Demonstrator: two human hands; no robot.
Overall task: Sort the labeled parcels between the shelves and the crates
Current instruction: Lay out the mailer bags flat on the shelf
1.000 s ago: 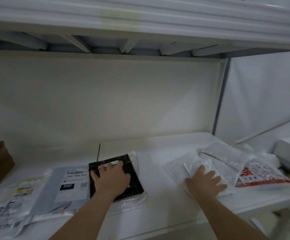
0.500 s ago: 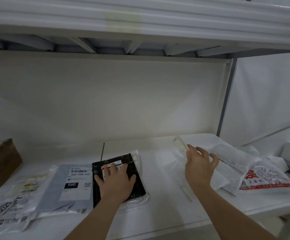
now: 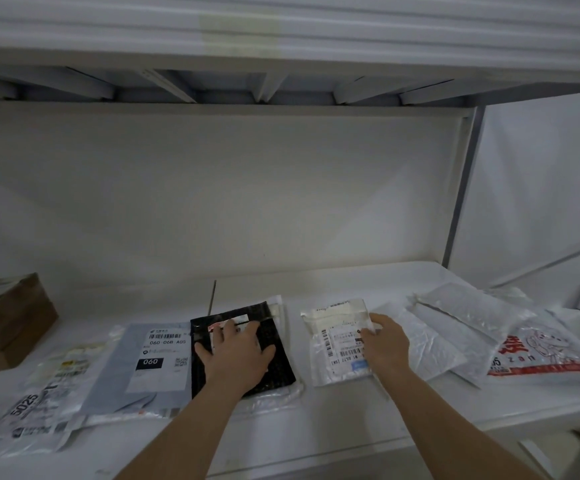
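Note:
My left hand lies flat with spread fingers on a black parcel on the white shelf. To its right lies a white labeled parcel, label up, and my right hand holds its right edge, fingers curled over it. A grey parcel marked 060 lies left of the black one. At the far left lies a clear parcel marked 5025.
Several white and clear mailers are piled at the right, with a red-printed bag on top. A brown cardboard box stands at the left. The upper shelf hangs overhead; a grey post bounds the right.
My right hand lifted a white parcel off the right pile, turned it over and set it label up beside the black parcel. My left hand stayed on the black parcel.

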